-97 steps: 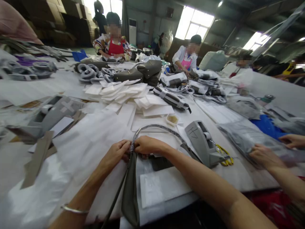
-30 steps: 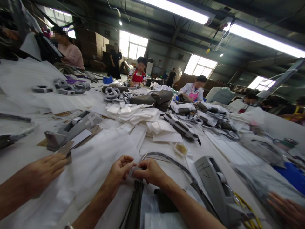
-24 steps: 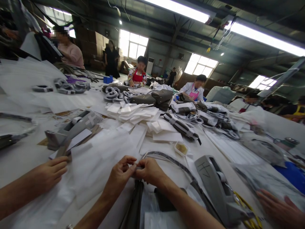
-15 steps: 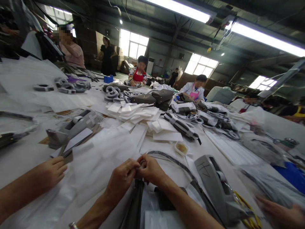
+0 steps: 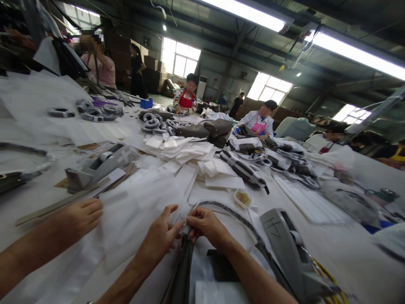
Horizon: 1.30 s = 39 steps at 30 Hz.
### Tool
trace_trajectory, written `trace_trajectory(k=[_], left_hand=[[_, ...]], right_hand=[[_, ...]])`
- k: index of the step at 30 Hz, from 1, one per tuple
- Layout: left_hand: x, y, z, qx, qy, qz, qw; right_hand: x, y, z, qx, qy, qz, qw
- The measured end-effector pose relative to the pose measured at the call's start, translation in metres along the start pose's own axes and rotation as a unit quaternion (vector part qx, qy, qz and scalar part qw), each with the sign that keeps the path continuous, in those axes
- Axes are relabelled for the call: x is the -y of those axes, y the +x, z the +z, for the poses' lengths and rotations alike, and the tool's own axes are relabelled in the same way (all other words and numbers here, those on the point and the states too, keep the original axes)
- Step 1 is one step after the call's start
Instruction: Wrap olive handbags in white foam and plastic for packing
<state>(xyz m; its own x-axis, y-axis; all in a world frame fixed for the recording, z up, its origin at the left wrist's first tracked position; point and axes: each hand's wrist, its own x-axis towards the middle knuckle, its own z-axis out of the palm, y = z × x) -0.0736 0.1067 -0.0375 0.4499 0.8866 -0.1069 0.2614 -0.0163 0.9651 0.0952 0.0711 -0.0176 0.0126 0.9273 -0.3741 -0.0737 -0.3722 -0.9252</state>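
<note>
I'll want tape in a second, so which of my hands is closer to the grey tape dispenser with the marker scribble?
Right. Your right hand pinches the strap just left of the tape dispenser; your left hand sits farther left.
</note>
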Motion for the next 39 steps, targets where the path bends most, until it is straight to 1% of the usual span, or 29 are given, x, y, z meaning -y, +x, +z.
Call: trace_trajectory(k=[1,3,6,10,12,15,19,22,23,24,25,27,28,30,32,34,36,37,39], left_hand=[[-0.001,0.001,-0.001,0.015,-0.012,-0.012,1.0],[-0.002,0.002,-0.004,0.03,-0.022,-0.001,0.999],[-0.003,0.003,-0.008,0.021,-0.031,0.027,0.999],[-0.003,0.005,-0.01,0.033,-0.047,0.024,0.998],[-0.005,0.005,-0.01,0.029,-0.034,0.035,0.998],[-0.012,0.002,-0.01,-0.024,0.006,0.059,0.998],[-0.023,-0.004,-0.015,-0.122,0.051,0.091,0.987],[-0.024,-0.004,-0.021,-0.184,0.002,0.075,0.98],[-0.023,-0.003,-0.022,-0.185,-0.036,0.07,0.98],[-0.022,-0.002,-0.023,-0.169,-0.084,0.065,0.98],[-0.021,-0.002,-0.023,-0.138,-0.138,0.061,0.979],[-0.02,0.0,-0.021,-0.062,-0.243,0.046,0.967],[-0.02,0.0,-0.02,-0.031,-0.284,0.035,0.958],[-0.02,0.0,-0.019,0.002,-0.34,0.019,0.94],[-0.021,-0.001,-0.018,0.02,-0.373,0.007,0.928],[-0.021,-0.001,-0.019,0.034,-0.399,-0.006,0.916],[-0.02,-0.001,-0.019,0.037,-0.414,-0.021,0.909],[-0.019,-0.002,-0.019,0.039,-0.412,-0.028,0.91],[-0.019,-0.003,-0.017,0.055,-0.381,-0.033,0.922]], right_hand=[[0.0,0.0,0.0,0.006,0.01,-0.002,1.0],[0.001,-0.001,0.0,0.013,0.017,-0.01,1.0],[0.002,-0.003,0.002,0.016,0.006,-0.018,1.0],[0.005,-0.005,0.005,0.016,-0.02,-0.036,0.999],[0.005,-0.005,0.006,0.0,-0.054,-0.052,0.997],[0.005,-0.005,0.009,-0.041,-0.112,-0.082,0.989],[0.007,-0.01,0.014,-0.06,-0.155,-0.105,0.981],[0.009,-0.013,0.013,-0.038,-0.172,-0.1,0.979],[0.01,-0.013,0.012,-0.027,-0.168,-0.096,0.981],[0.009,-0.012,0.011,-0.017,-0.165,-0.091,0.982],[0.008,-0.011,0.01,-0.011,-0.163,-0.087,0.983],[0.006,-0.009,0.009,-0.004,-0.179,-0.101,0.979],[0.004,-0.008,0.009,-0.001,-0.197,-0.124,0.973],[0.002,-0.007,0.01,0.008,-0.24,-0.184,0.953],[0.001,-0.008,0.011,0.028,-0.274,-0.221,0.936],[0.002,-0.01,0.01,0.053,-0.29,-0.222,0.929],[0.002,-0.01,0.006,0.071,-0.287,-0.215,0.931],[0.001,-0.009,0.005,0.077,-0.284,-0.211,0.932],[-0.002,-0.007,0.001,0.086,-0.281,-0.201,0.935]])
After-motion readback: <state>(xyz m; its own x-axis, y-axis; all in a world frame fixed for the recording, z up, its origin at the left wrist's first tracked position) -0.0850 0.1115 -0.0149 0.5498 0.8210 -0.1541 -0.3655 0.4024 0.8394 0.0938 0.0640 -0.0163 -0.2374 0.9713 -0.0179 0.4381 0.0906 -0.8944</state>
